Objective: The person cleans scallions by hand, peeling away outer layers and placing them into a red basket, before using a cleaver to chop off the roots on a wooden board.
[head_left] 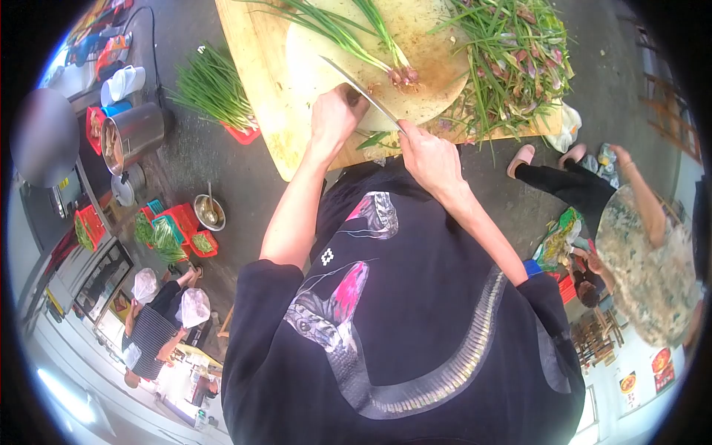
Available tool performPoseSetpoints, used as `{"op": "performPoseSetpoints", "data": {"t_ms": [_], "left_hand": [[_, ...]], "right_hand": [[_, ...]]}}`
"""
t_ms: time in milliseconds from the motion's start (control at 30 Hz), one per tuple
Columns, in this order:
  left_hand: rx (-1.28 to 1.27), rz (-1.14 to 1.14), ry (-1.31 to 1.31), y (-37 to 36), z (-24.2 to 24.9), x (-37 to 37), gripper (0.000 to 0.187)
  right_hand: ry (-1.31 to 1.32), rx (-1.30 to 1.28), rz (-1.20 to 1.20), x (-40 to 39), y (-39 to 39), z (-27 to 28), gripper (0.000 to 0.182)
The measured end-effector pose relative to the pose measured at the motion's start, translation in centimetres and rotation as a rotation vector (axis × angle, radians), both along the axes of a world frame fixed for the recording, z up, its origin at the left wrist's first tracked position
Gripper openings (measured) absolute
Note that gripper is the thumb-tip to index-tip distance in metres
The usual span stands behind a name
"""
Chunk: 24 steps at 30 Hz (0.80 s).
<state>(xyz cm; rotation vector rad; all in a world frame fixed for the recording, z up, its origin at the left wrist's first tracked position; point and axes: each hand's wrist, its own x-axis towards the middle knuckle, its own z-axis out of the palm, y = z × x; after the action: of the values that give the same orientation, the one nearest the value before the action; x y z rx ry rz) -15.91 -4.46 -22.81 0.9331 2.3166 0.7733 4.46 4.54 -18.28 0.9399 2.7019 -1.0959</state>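
Note:
My right hand [432, 157] is closed around the handle end of a knife [368, 98], whose narrow blade slants up and left over the near part of a round cutting board [437, 104]. My left hand [336, 117] is closed beside the blade, fingers curled in; what they hold, if anything, is hidden. Beyond the knife, spring onions [348, 41] with reddish bulbs lie on the round board, bulbs toward me. To the right, a heap of leafy trimmings [512, 63] covers the corner of the wooden table [256, 44].
Left of the table, a bundle of spring onions [211, 89] sits in a red container [243, 133]. Farther left are a large metal pot [141, 133], a metal bowl [210, 213] and red baskets [182, 222] of greens. People stand at right [641, 245] and lower left [152, 326].

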Motion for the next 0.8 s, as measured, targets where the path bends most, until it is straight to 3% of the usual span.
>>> {"op": "performPoseSetpoints", "data": {"t_ms": [367, 800], "left_hand": [[-0.058, -0.033, 0.053, -0.2, -0.1, -0.2, 0.033], [-0.179, -0.025, -0.014, -0.1, 0.7, -0.6, 0.035]], "right_hand": [[0.103, 0.056, -0.001, 0.2, -0.3, -0.6, 0.022], [0.017, -0.072, 0.02, -0.1, 0.7, 0.1, 0.021]]}}
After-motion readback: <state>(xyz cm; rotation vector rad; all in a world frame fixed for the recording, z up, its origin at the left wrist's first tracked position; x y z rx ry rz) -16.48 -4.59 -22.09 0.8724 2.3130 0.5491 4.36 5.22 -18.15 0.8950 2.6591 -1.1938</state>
